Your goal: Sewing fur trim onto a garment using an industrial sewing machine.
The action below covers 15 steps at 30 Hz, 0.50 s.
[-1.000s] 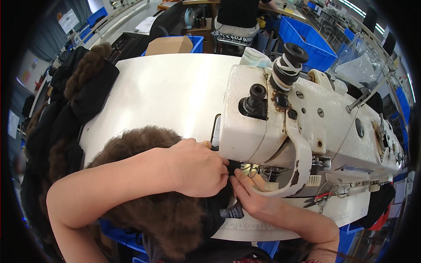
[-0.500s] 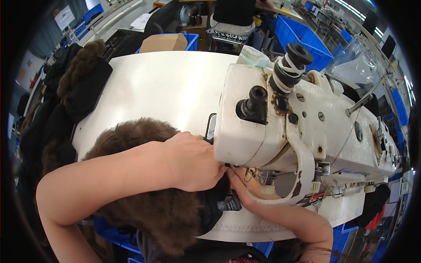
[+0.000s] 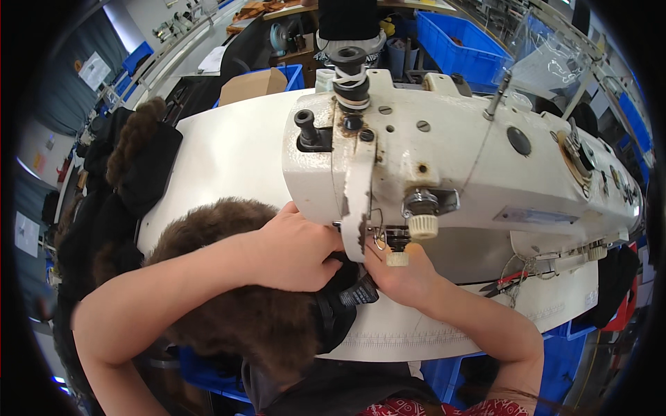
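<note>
A piece of black fabric with thick brown fur (image 3: 243,322) lies in front of me at the head of a white sewing machine (image 3: 444,149). My left hand (image 3: 302,249) reaches across the fur, fingers curled and closed on the black fabric beside the needle area. From the other side my right hand (image 3: 402,274) comes in under the machine head, its fingers closed at the edge of the same fabric. The machine's lever and thread parts partly cover those fingertips. A dark label (image 3: 358,294) with pale print sticks out between the hands. The needle itself is hidden.
Black pieces with brown fur (image 3: 135,156) pile up left of the white table (image 3: 225,132). Red-handled snips (image 3: 505,283) lie under the machine arm. Beyond are a cardboard box (image 3: 253,87), a blue bin (image 3: 461,45) and a seated person (image 3: 347,21).
My view has shifted, so the machine sits further left and more of its arm shows. My right hand is less covered now. Both hands stay at the fabric by the machine head.
</note>
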Motion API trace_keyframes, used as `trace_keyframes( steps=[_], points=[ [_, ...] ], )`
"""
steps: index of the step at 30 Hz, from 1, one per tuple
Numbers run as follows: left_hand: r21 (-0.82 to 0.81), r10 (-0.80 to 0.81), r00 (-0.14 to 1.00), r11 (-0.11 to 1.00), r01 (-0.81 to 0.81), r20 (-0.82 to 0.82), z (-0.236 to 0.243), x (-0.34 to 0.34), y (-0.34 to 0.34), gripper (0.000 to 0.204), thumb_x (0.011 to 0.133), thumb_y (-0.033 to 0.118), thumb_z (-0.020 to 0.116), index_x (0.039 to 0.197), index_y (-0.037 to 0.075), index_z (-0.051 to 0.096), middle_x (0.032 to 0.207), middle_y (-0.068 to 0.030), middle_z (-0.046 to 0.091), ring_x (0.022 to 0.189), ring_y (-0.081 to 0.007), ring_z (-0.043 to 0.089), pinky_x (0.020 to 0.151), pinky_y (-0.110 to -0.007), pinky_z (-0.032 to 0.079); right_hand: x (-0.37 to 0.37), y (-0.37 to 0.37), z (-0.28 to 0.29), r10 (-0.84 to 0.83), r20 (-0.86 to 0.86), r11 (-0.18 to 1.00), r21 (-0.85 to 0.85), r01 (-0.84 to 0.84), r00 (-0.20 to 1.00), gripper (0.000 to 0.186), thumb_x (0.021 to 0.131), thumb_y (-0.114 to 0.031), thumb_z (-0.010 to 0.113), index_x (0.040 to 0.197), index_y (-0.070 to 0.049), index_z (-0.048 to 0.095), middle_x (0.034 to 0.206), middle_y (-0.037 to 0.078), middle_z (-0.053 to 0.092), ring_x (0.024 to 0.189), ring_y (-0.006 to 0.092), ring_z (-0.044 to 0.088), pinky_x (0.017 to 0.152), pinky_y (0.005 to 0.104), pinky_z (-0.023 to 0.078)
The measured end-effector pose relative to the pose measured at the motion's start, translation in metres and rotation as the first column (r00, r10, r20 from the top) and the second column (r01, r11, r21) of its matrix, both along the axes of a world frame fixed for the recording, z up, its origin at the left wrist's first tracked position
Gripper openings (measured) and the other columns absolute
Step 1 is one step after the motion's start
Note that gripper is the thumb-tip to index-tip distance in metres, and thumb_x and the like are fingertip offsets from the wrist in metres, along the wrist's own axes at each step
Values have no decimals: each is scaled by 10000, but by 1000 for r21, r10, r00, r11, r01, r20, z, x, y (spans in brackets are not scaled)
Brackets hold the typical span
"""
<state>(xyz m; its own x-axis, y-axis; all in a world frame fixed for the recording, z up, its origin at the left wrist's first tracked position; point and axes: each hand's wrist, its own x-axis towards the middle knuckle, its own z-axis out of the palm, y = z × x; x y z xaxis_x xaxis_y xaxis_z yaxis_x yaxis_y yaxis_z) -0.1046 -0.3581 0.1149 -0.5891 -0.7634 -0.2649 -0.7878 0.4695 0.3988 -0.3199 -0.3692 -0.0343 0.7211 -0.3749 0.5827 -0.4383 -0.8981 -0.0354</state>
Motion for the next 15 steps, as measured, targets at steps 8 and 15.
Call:
trace_keyframes(
  steps=[8, 15],
  points=[
    [-99, -123, 966, 984, 149, 228, 15, -14, 44, 280, 821, 68, 685, 1095, 38, 732, 1008, -131, 614, 983, -310, 625, 895, -433, 480, 1, 0, 11, -21, 73, 999, 39, 18, 997, 202, 788, -136, 699, 962, -42, 660, 735, 54, 551, 748, 231, 648, 502, 351, 538],
    [-60, 40, 997, 998, -36, 71, 8, -15, 38, 132, 884, 129, 724, 968, 36, 765, 835, -104, 657, 850, -309, 659, 766, -427, 520, 3, -1, 13, -49, 98, 996, 73, 42, 994, 132, 764, -159, 704, 850, -84, 637, 853, 44, 570, 726, 192, 649, 527, 316, 567]
  ],
)
